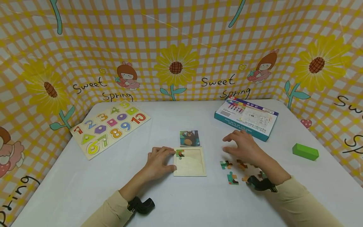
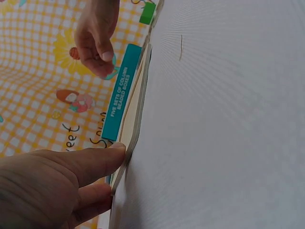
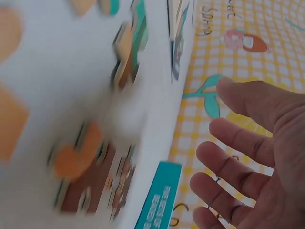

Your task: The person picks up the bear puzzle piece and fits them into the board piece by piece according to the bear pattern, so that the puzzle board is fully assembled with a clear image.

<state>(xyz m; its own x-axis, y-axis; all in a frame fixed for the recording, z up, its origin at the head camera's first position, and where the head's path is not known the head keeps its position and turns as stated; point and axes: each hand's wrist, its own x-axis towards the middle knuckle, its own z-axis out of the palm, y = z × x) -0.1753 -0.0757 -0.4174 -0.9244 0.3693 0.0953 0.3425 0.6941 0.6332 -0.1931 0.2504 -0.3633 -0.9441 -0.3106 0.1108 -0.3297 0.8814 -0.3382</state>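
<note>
A square wooden puzzle tray point(image 1: 190, 164) lies in the middle of the table, with one puzzle piece point(image 1: 180, 153) in its upper left corner. My left hand point(image 1: 159, 162) touches the tray's left side, thumb and fingertips spread along the edge; in the left wrist view the thumb point(image 2: 102, 160) lies straight against the rim. Right of the tray, my right hand point(image 1: 241, 146) hovers with nothing in its spread, slightly bent fingers. Loose puzzle pieces point(image 1: 232, 179) lie below and beside it, some hidden by the right wrist. A bear picture card point(image 1: 190, 138) sits just behind the tray.
At the back left is a board of numbers and shapes point(image 1: 110, 129). A teal and white box point(image 1: 246, 118) stands at the back right, with a green block point(image 1: 305, 151) at the far right. Patterned cloth point(image 1: 175, 37) walls the table's back and sides.
</note>
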